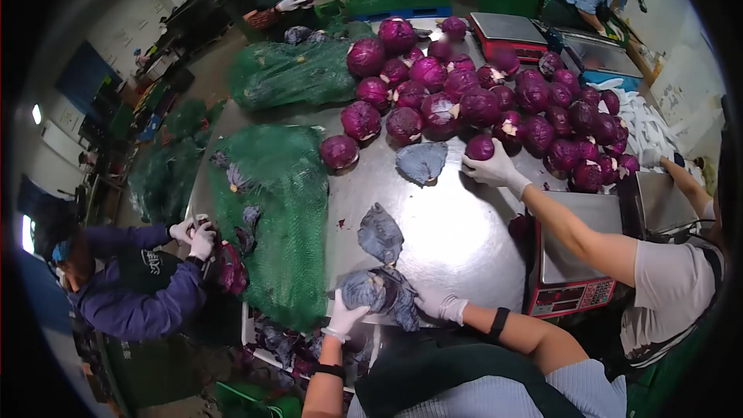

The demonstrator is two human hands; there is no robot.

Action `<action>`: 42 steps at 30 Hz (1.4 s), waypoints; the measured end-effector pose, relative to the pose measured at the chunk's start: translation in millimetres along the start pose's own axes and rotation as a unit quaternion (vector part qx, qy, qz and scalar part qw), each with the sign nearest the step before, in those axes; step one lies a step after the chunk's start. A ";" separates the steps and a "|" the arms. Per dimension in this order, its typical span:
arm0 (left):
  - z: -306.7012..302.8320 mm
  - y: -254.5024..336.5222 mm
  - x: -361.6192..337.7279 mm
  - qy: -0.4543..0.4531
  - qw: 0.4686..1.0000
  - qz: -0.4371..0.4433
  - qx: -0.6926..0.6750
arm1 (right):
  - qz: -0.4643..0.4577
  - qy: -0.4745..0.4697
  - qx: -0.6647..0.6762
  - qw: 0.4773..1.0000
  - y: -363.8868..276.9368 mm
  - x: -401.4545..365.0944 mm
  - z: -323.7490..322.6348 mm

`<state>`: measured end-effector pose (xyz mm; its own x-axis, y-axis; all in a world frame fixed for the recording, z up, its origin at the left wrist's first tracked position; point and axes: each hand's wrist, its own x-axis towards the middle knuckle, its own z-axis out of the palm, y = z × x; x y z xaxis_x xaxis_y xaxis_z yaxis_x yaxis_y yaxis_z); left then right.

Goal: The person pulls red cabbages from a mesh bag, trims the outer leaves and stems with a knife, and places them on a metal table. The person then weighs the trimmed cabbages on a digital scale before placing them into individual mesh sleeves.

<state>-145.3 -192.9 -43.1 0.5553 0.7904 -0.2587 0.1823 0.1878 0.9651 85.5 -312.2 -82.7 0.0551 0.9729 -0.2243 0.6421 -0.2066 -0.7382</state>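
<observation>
At the near edge of the metal table, a red cabbage [362, 292] with dull bluish outer leaves is gripped by my gloved left hand [346, 319], fingers curved round its lower left side. My gloved right hand [437, 303] is on its right side, closed on a loose outer cabbage leaf [405, 310]; its fingertips are partly hidden by that leaf. Just beyond the cabbage lies a detached leaf [380, 234], and farther back another leaf [422, 162] rests on the metal.
Many peeled purple cabbages [439, 114] cover the far side. Green mesh sacks [271, 224] lie to the left. A red scale [573, 263] stands at right, beside a co-worker's gloved hand [495, 169] on a cabbage. Another co-worker [147, 279] trims at left. Leaf scraps fill a bin [290, 344] below.
</observation>
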 end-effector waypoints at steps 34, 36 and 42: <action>53.1 27.8 24.3 -0.003 0.999 -0.033 0.023 | -0.057 0.042 -0.014 0.997 -74.8 17.6 -61.3; 55.3 31.9 29.6 0.011 0.997 -0.041 0.059 | -0.056 0.055 -0.008 0.997 -67.2 29.2 -58.3; 54.4 25.8 40.3 -0.002 0.998 -0.049 -0.028 | 0.019 0.085 0.037 0.996 -38.4 60.8 -52.4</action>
<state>-74.1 -187.9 -30.7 0.5400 0.7643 -0.3524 0.1900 0.2971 0.9357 104.3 -239.7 -34.7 0.2102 0.9666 -0.1465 0.5790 -0.2438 -0.7781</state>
